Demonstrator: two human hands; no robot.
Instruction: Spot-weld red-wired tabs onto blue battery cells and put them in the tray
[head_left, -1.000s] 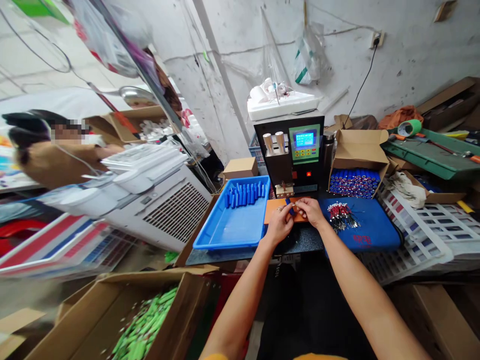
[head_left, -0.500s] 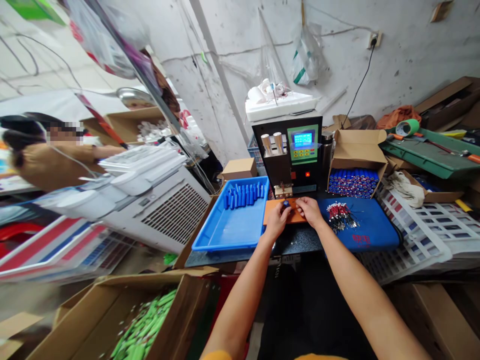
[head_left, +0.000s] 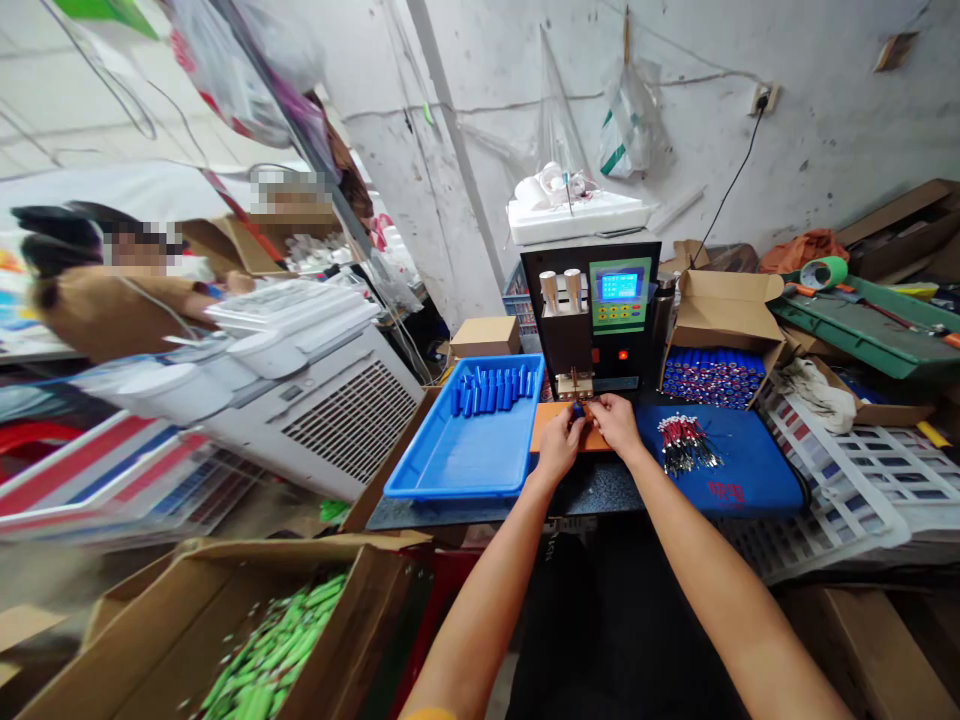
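Note:
My left hand [head_left: 559, 440] is closed on a blue cylindrical battery [head_left: 577, 411], holding it over the orange board [head_left: 547, 430]. Just to its right, my right hand [head_left: 615, 424] pinches something small against or beside the battery's end; I cannot make out what. Right behind the fingers are the metal electrodes [head_left: 576, 383] of a black spot welder [head_left: 555, 345] with a lit screen. A blue tray [head_left: 457, 465] on the left holds several blue batteries [head_left: 495, 388]. Red and black wire leads [head_left: 684, 442] lie bunched on a blue mat [head_left: 750, 470] at the right.
An open carton [head_left: 731, 305] packed with blue batteries [head_left: 709, 375] stands right of the welder. White plastic crates [head_left: 847, 480] flank the right side. Lower left is a box [head_left: 352, 620] of green-wrapped pieces [head_left: 277, 650]. Another person [head_left: 127, 290] sits at the far left.
My hands have come closer together, bringing the battery and the right fingertips together below the electrodes. The view has shifted slightly, so the bench appears farther right.

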